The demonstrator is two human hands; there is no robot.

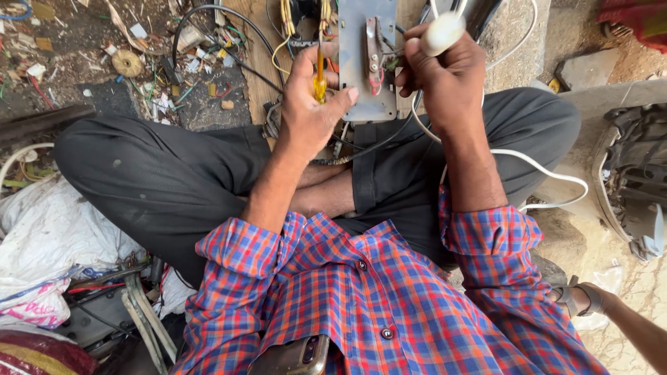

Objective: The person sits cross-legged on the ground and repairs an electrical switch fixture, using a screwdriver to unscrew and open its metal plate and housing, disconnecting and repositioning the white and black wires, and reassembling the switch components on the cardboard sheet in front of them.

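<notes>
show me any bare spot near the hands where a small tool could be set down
Free patches: the black trouser thigh left of the left hand, and the pale stone slab beyond the right knee. Crowded: the wire-scrap littered ground upper left, the grey metal plate between both hands, and the white cable looping beside the right hand.

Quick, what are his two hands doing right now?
Left hand: closed on a yellow-handled screwdriver, thumb touching the grey metal plate.
Right hand: closed on a white-handled tool.

Metal plate point(367, 62) stands between both hands — left hand point(310, 104), right hand point(445, 83) — above the lap.
</notes>
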